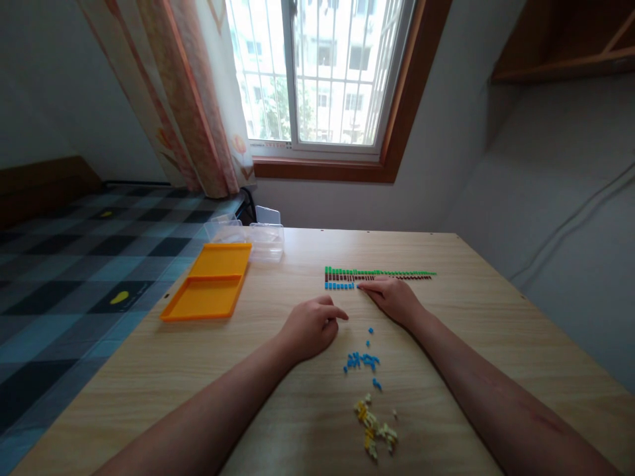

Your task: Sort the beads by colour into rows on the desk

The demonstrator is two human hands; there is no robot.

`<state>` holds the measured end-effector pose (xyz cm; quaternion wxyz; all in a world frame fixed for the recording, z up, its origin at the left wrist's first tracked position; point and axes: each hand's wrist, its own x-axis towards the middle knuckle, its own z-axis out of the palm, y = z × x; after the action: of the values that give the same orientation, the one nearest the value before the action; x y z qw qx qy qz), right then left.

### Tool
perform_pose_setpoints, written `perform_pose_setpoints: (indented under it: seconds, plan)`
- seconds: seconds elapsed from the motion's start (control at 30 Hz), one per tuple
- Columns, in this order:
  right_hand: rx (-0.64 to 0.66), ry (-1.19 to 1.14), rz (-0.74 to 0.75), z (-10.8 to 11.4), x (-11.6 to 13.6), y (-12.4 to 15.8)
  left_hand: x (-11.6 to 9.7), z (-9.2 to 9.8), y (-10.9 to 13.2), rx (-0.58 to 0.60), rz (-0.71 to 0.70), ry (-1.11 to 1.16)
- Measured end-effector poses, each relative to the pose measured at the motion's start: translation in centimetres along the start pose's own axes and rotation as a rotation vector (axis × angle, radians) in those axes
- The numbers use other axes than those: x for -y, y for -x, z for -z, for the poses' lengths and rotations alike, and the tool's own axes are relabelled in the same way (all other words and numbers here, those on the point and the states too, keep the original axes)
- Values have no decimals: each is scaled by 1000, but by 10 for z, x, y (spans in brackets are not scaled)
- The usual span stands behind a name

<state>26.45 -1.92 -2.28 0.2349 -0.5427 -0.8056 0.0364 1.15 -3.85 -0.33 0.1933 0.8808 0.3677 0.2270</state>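
My right hand point(394, 299) reaches to the end of a short row of blue blocks point(340, 286), its fingertips pressed together at a small blue block point(359, 286). Just beyond that row run a brown row point(342, 277) and a longer green row point(367, 272) of small pieces; my right hand hides part of the brown one. On the tabletop to the left, my left hand point(311, 327) rests with its index finger stretched out and the other fingers bent, holding nothing. Nearer to me lies a loose heap of blue blocks point(364, 360), with a few strays around it.
Yellow and cream pieces point(370, 423) lie scattered at the front of the wooden table point(278, 416). An open orange case point(213, 297) sits at the left, with clear plastic boxes point(268, 243) behind it. A bed point(64, 264) adjoins the left side; a window point(327, 73) is ahead.
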Motion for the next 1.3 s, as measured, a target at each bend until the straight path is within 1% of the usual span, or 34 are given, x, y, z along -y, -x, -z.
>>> perform_pose_setpoints:
  seconds: [0.13, 0.5, 0.93, 1.2, 1.27, 1.3]
  plan:
    - [15, -5, 11, 2, -1, -1, 0, 0, 0, -1, 2, 9]
    - [3, 24, 36, 0, -3, 1, 1, 0, -1, -8, 6, 35]
    - [3, -2, 29, 0, -3, 1, 0, 1, -1, 1, 21, 25]
    - [-113, -213, 33, -2, -5, 4, 4, 2, -1, -33, 24, 100]
    - [-98, -281, 51, 2, -4, 7, 4, 2, -1, -30, 18, 107]
    - [-61, -328, 62, 5, -3, 8, 4, 2, -1, -30, 16, 112]
